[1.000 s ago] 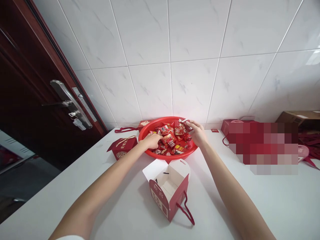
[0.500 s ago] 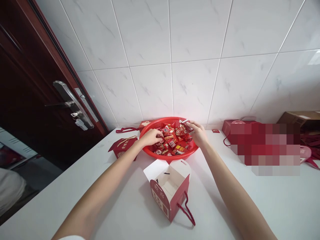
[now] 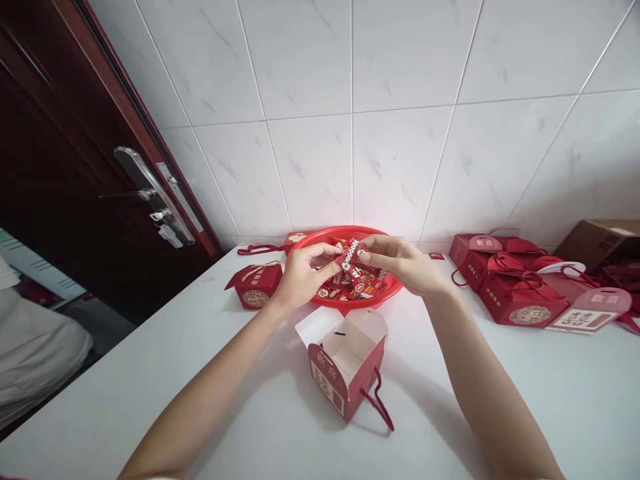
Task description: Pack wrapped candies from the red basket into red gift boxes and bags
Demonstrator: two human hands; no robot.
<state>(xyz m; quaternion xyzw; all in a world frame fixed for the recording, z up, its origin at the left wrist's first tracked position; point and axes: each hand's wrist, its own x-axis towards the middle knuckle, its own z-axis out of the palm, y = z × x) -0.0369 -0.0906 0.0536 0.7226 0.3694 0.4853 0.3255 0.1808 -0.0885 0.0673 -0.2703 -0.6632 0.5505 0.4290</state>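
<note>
Above the red plastic basket (image 3: 345,231) my two hands meet. My right hand (image 3: 407,263) pinches red wrapped candies (image 3: 356,253) with a white dotted edge between thumb and fingers. From the other side, my left hand (image 3: 306,275) is closed with its fingertips at a red candy wrapper; its hold is partly hidden. More candies (image 3: 365,283) in red wrappers lie in the basket below. In front of it stands an open red gift box (image 3: 345,373), white inside, with a dark red cord handle (image 3: 379,407) hanging on its right side. Small dark bits show inside the box.
A closed red box (image 3: 255,287) stands left of the basket, another box (image 3: 295,239) behind it. Several red boxes (image 3: 520,293) and a cardboard carton (image 3: 605,237) are on the right. A tiled wall backs the table; a door (image 3: 100,133) and a person's pale clothing (image 3: 35,353) are left.
My left hand has risen out of the candies and moved right; my right hand has brought its candies left, so both hands now meet over the basket. The view has shifted slightly.
</note>
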